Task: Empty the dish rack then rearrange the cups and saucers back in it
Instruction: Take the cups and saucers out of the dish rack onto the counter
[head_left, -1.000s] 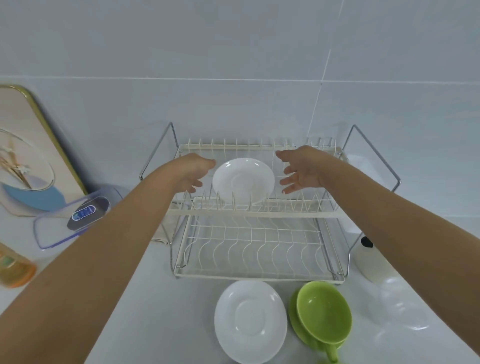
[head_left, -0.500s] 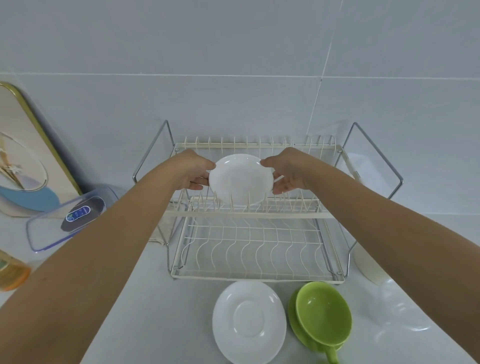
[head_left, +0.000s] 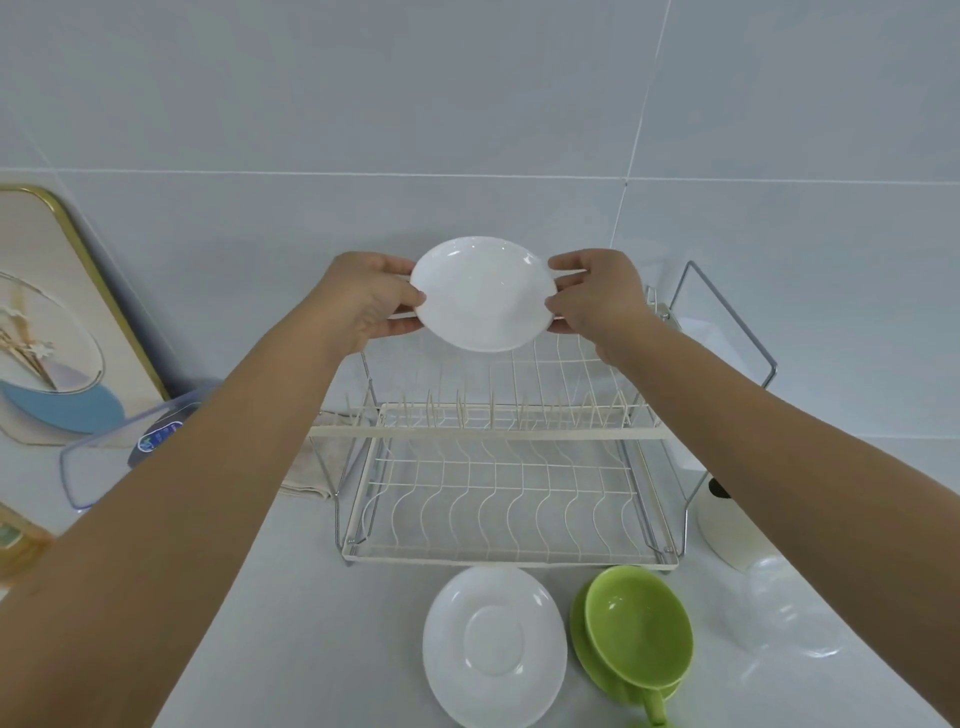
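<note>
A small round white ceramic dish (head_left: 483, 293) is held up in the air above the upper tier of the two-tier white wire dish rack (head_left: 506, 467), clear of its prongs. The left hand (head_left: 363, 299) pinches the dish's left rim, thumb on the near face and fingers behind; the right hand (head_left: 592, 293) grips the right rim the same way. The dish tilts with its hollow side toward the camera.

Both tiers of the rack show only bare wire. In front of the rack, on the pale grey tabletop (head_left: 311, 623), a round white saucer (head_left: 493, 644) lies flat. Just to its right a green ceramic cup (head_left: 639, 631) sits upright on a green saucer (head_left: 589, 660), its handle pointing toward the camera.

Left of the rack lie a folded beige cloth (head_left: 309, 475) and a clear plastic lidded box (head_left: 135, 452).
</note>
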